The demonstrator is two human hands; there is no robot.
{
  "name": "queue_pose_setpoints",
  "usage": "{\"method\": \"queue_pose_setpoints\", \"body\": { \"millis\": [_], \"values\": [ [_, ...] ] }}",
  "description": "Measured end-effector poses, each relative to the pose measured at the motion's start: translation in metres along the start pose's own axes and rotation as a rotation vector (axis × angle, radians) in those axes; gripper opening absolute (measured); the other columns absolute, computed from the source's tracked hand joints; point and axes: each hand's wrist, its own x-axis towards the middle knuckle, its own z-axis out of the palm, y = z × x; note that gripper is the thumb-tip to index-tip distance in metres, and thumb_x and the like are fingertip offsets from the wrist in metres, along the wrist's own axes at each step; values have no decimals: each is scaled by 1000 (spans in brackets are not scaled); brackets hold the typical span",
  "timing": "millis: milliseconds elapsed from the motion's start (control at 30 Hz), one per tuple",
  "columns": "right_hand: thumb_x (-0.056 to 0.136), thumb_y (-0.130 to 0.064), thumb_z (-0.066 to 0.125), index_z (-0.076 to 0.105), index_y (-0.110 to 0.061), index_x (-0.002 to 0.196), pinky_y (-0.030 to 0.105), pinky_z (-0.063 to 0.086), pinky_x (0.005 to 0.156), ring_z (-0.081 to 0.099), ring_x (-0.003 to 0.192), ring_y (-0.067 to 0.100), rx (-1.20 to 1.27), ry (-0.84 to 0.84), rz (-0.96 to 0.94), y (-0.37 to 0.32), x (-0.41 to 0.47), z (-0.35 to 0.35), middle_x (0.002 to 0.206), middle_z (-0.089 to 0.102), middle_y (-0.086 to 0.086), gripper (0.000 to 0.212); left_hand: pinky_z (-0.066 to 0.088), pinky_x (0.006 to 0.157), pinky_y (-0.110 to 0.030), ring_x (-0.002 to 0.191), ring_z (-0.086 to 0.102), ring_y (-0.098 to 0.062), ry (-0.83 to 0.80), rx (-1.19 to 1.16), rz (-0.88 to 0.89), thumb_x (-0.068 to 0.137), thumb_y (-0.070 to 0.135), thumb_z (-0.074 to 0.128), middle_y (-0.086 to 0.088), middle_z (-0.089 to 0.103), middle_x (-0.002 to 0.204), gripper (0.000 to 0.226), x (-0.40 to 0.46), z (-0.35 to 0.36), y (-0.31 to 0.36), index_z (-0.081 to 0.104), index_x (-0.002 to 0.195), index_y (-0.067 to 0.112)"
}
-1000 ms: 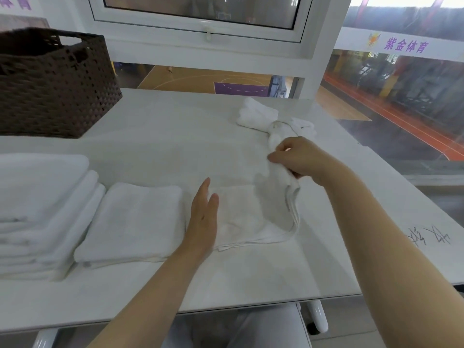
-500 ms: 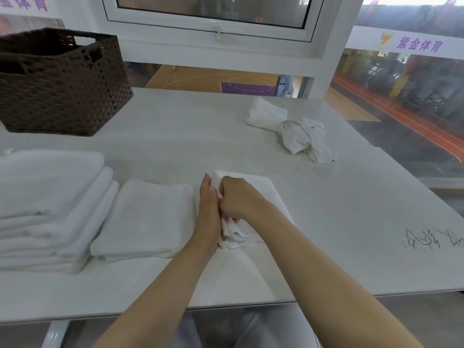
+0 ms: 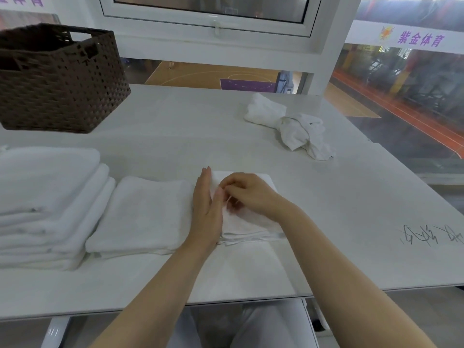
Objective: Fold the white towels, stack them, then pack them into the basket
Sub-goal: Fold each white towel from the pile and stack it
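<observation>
Your left hand (image 3: 207, 209) lay flat with straight fingers on the small towel (image 3: 247, 226) near the table (image 3: 351, 222) edge, while your right hand (image 3: 247, 194) pinched its fold — good. Best to line the edges up first, then press.

Your white table (image 3: 175, 136) carries a brown woven basket (image 3: 60, 81) at the far left, a stack of folded towels (image 3: 47, 204) at the near left, one folded towel (image 3: 143, 214) beside it, a half-folded towel (image 3: 248, 229) under your hands, and crumpled towels (image 3: 291, 124) far right. Black scribbles (image 3: 431, 236) mark its right edge.
</observation>
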Motion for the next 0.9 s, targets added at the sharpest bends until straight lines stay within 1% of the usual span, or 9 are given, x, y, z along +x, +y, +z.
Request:
{"method": "queue_pose_setpoints", "body": {
  "millis": [67, 100, 200, 300, 467, 567, 667, 833, 900],
  "values": [
    [95, -6, 47, 69, -16, 104, 23, 49, 82, 66, 89, 9, -113, 190, -121, 12, 1, -17, 97, 74, -2, 25, 8, 121, -20, 148, 8, -1, -48, 192, 119, 101, 12, 45, 15, 16, 161, 54, -4, -1, -1, 33, 149, 33],
    [96, -7, 46, 67, -19, 112, 19, 42, 87, 63, 100, 7, -245, 238, -160, 17, 1, -24, 108, 72, -5, 29, 4, 115, -9, 149, 6, -1, -65, 281, 140, 97, 1, 43, 13, 16, 162, 57, -4, -1, -5, 38, 147, 28],
    [103, -19, 41, 48, -18, 142, 21, 28, 105, 43, 133, 14, -595, 161, -153, 35, 5, -35, 145, 50, -3, 40, -4, 102, 5, 149, 4, -3, -71, 414, 83, 93, -6, 40, 9, 15, 163, 60, -2, -1, -11, 42, 146, 23],
    [105, -33, 35, 34, -20, 150, 29, 12, 115, 27, 143, 14, -796, 66, -129, 52, 10, -31, 156, 35, -3, 47, -4, 108, -6, 149, 1, -3, -68, 506, 15, 98, -1, 35, 8, 10, 164, 55, -2, 0, -10, 38, 149, 20],
    [104, -50, 23, 17, -27, 156, 41, 1, 123, 5, 151, 14, -836, 46, 16, 64, 21, -23, 165, 13, -4, 58, -1, 117, -22, 151, -4, -11, -106, 713, -35, 103, 9, 28, 1, -1, 166, 51, -5, 2, -6, 27, 154, 17],
    [102, -55, 18, 12, -28, 157, 45, 2, 123, -1, 152, 18, -883, 58, 69, 65, 24, -18, 165, 6, -1, 62, -1, 119, -27, 151, -7, -16, -149, 841, -39, 104, 15, 26, -2, -8, 165, 53, -8, 3, -1, 18, 156, 17],
    [102, -54, 19, 14, -26, 156, 42, 8, 122, 1, 152, 19, -870, 74, 53, 63, 21, -18, 165, 10, -1, 62, 3, 122, -33, 151, -8, -22, -189, 995, -16, 102, 20, 29, -8, -11, 165, 56, -7, 2, 7, 15, 156, 14],
    [103, -50, 22, 21, -22, 154, 42, 25, 112, 11, 148, 18, -885, 122, 23, 60, 0, -14, 158, 25, -3, 58, 1, 123, -37, 152, -4, -24, -367, 1148, 52, 100, 29, 35, -7, -5, 165, 62, 14, -4, 32, 10, 156, 18],
    [103, -51, 22, 22, -23, 154, 41, 26, 111, 13, 147, 18, -898, 130, 15, 62, -10, -11, 156, 27, -4, 58, 7, 122, -38, 151, 6, -24, -437, 1132, 71, 103, 34, 36, -5, 9, 165, 59, 23, -4, 40, 15, 156, 19]
  ]
}}
